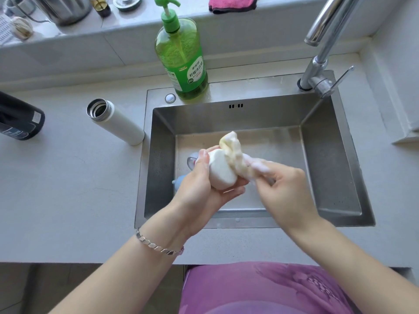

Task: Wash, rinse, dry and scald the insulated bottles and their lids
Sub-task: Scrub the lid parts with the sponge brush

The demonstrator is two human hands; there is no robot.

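Brushed steel sink (322, 159); smooth white lid (221, 172); foamy cloth (233, 150).

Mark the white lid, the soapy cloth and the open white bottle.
white lid (221, 172): head view, its smooth outer side.
soapy cloth (230, 145): head view, its bunched upper part.
open white bottle (120, 124): head view, middle of its body.

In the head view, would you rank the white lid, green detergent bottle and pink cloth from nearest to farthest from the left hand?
1. White lid, held in the left hand.
2. Green detergent bottle, on the sink's back rim.
3. Pink cloth, on the ledge behind.
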